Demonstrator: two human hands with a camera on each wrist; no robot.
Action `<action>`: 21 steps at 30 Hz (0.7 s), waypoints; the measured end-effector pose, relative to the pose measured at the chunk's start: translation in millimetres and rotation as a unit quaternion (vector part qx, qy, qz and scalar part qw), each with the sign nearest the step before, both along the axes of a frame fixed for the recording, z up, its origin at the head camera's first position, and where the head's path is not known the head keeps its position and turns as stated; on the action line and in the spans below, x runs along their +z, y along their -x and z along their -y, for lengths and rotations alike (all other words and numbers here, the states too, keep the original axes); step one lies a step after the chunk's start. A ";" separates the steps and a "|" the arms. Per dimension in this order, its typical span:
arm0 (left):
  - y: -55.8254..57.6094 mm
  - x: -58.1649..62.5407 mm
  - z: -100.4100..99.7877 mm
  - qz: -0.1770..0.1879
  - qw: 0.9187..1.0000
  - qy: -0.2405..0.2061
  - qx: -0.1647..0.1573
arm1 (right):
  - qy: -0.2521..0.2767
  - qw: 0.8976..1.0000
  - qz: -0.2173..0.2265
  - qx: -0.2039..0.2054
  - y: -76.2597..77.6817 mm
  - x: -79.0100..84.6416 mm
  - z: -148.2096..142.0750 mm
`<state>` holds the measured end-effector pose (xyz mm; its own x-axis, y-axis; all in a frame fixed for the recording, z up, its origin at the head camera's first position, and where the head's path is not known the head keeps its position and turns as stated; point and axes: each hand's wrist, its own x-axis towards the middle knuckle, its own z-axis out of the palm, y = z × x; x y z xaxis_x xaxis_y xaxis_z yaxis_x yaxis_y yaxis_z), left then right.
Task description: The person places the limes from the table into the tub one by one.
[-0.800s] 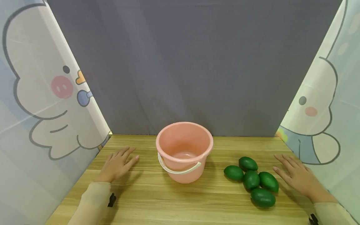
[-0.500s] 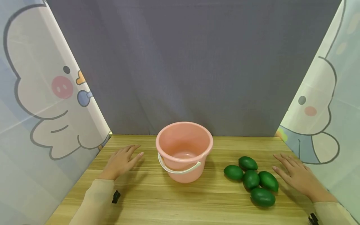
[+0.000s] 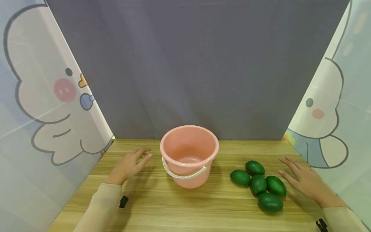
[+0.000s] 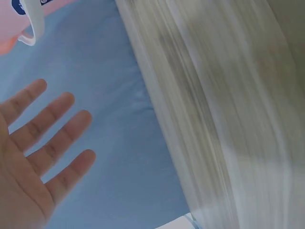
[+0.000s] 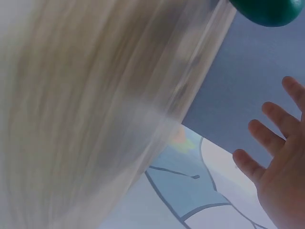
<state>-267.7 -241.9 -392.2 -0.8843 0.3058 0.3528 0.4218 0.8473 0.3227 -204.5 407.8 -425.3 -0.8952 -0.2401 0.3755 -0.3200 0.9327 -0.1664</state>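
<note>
A pink bucket [image 3: 191, 182] stands upright mid-table, its white handle [image 3: 185, 177] hanging down at the front and nothing visible inside. My left hand [image 3: 127, 166] is just left of the bucket, apart from it, with fingers extended; the left wrist view shows them spread, part of the handle above. Several dark green, lime-like fruits [image 3: 258, 185] with pointed ends lie clustered to the right of the bucket. Right beside them, my right hand [image 3: 305, 182] has its fingers spread and holds nothing. One green fruit [image 5: 269, 9] shows at the top of the right wrist view.
The wooden table [image 3: 174, 212] ends at a grey cloth backdrop [image 3: 203, 71]. Cartoon-printed curtains [image 3: 58, 122] flank it on both sides. A small black clip-like piece [image 3: 123, 202] shows by the left sleeve, and another [image 3: 321, 225] by the right.
My left hand has moved to the right, closer to the bucket. The right hand has barely shifted; the bucket and green fruits stay where they were.
</note>
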 end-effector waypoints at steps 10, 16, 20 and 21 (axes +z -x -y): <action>-4.3 12.5 -19.0 -0.043 0.999 -0.019 -0.025 | 0.003 0.999 -0.037 0.027 2.8 0.4 5.4; -4.4 19.4 -29.4 -0.050 0.995 -0.081 -0.040 | 0.011 0.998 -0.041 0.035 2.2 1.5 10.5; -3.6 20.7 -34.2 -0.047 0.990 -0.121 -0.051 | 0.015 0.999 -0.038 0.032 0.9 3.2 13.7; -3.2 20.6 -35.3 -0.049 0.989 -0.128 -0.055 | 0.016 0.999 -0.038 0.030 0.6 3.6 14.2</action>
